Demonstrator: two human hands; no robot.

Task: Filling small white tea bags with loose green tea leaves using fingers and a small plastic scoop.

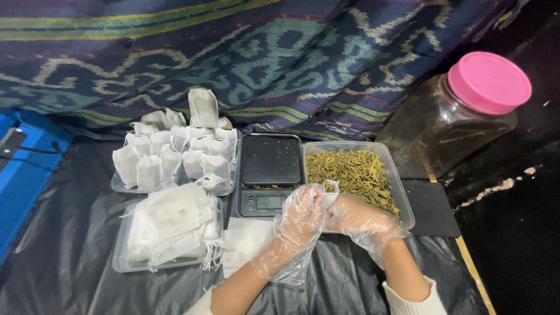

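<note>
Both my hands wear thin clear plastic gloves. My left hand (298, 219) and my right hand (356, 217) meet in front of the scale and together pinch a small white filter bag (329, 192). The bag's open top points up. Just behind it stands a clear rectangular tub (403, 192) filled with dried yellow-green leaves (353, 173). A small black digital scale (270, 169) sits left of the tub, with a few leaf crumbs on its front edge.
A clear tray (116, 185) of several filled white bags stands at the back left. In front of it is a tray of flat empty bags (169, 226). A big clear jar with a pink lid (489, 81) leans at the right. Patterned cloth hangs behind, a blue object (23, 169) lies left.
</note>
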